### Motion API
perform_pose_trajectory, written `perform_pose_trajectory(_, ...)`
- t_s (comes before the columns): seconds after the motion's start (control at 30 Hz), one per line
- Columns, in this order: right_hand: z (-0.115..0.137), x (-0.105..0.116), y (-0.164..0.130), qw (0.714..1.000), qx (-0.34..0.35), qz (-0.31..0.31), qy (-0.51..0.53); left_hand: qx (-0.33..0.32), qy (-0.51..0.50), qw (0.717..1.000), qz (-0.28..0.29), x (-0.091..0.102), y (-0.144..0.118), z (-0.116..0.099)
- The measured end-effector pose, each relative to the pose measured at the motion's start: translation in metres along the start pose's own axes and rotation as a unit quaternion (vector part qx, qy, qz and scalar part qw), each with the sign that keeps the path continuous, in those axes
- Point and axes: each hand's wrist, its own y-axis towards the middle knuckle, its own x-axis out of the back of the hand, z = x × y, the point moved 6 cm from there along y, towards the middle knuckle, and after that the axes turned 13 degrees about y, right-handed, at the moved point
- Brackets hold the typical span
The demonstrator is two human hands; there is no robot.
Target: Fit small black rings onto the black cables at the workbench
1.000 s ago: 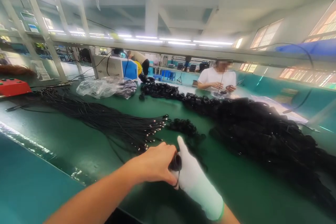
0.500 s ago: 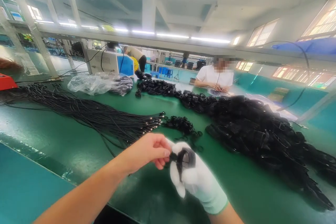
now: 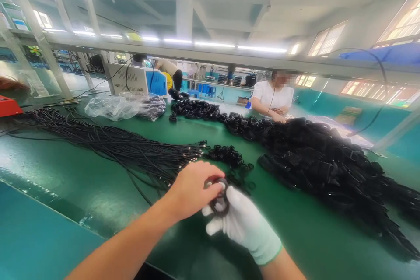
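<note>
Hands meet: bare left hand and gloved right hand pinch one coiled black cable

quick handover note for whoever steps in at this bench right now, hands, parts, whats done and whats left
Left hand, bare: fingers pinch the small black cable coil.
Right hand, white glove: supports the same coil from beneath.
Straight black cables lie fanned out to the left on the green table; loose black ties just ahead of the hands.
Done: large pile of finished coils to the right.
Left: the straight cables, not yet coiled.
</note>
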Motion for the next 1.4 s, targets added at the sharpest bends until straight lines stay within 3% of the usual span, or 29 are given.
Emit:
perform_pose_trajectory(0.1,-0.006,0.007,0.002,0.993,-0.023,-0.098,0.054,-0.004,-0.086,0.993,0.077,-0.002,0.0,0.015)
perform_pose_trajectory(0.2,-0.019,0.006,0.003,0.984,-0.097,-0.114,0.1,-0.045,-0.138,0.983,0.112,-0.006,-0.002,0.022)
perform_pose_trajectory(0.3,-0.025,0.004,0.002,0.983,-0.133,-0.087,0.094,-0.065,-0.085,0.994,0.029,-0.009,-0.004,0.021)
perform_pose_trajectory(0.37,-0.017,0.0,0.003,0.993,-0.095,-0.047,0.045,-0.072,-0.024,0.997,-0.026,-0.013,-0.005,0.016)
perform_pose_trajectory(0.43,-0.005,-0.005,0.002,0.999,-0.044,-0.008,-0.029,-0.067,0.044,0.996,-0.05,-0.018,-0.006,0.011)
perform_pose_trajectory(0.53,0.004,-0.008,-0.001,0.994,-0.031,-0.003,-0.106,-0.038,0.098,0.993,-0.062,-0.019,-0.01,0.008)
perform_pose_trajectory(0.67,0.006,-0.008,-0.003,0.99,-0.026,-0.022,-0.134,-0.008,0.097,0.992,-0.079,-0.018,-0.019,0.011)
perform_pose_trajectory(0.9,-0.003,-0.008,-0.001,0.994,-0.026,-0.002,-0.105,0.082,0.009,0.986,-0.142,-0.024,-0.022,0.022)
perform_pose_trajectory(1.07,-0.006,-0.003,-0.003,0.996,-0.067,0.012,0.049,0.1,-0.063,0.993,-0.015,-0.011,-0.012,0.023)
perform_pose_trajectory(1.2,-0.005,-0.007,-0.001,0.99,-0.088,0.036,0.109,0.108,-0.11,0.988,-0.021,0.009,-0.014,0.032)
perform_pose_trajectory(1.3,-0.01,-0.012,0.0,0.985,-0.106,0.059,0.121,0.051,-0.179,0.981,0.047,-0.002,-0.014,0.033)
perform_pose_trajectory(1.4,-0.019,-0.011,-0.001,0.978,-0.15,0.048,0.138,-0.011,-0.296,0.945,0.137,-0.02,-0.013,0.034)
